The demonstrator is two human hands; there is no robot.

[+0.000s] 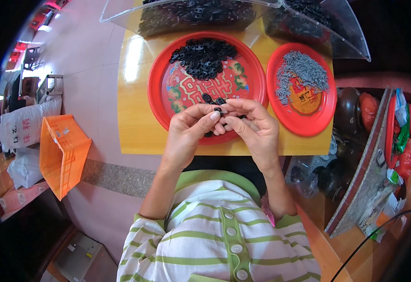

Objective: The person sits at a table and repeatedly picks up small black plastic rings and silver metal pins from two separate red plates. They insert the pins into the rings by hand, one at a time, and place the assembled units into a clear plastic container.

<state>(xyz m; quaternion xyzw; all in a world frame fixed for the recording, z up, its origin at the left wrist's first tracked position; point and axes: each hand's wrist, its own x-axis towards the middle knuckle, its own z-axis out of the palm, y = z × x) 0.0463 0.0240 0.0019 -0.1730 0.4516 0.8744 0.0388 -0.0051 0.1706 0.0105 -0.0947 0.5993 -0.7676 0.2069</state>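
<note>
Hands, left [185, 129] and right [261, 132], are working tight together above the large red tray [153, 89], the left pinching a small black piece [217, 110]; whether the right is gripping the slim silvery pin [225, 112] there, I can't tell. More black pieces [204, 58] are lying heaped at the far side.

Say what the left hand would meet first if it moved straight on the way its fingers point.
Beyond the small black piece it holds, the left hand would probably meet the right hand first, close on its right; this one view leaves their exact depth unclear.
</note>
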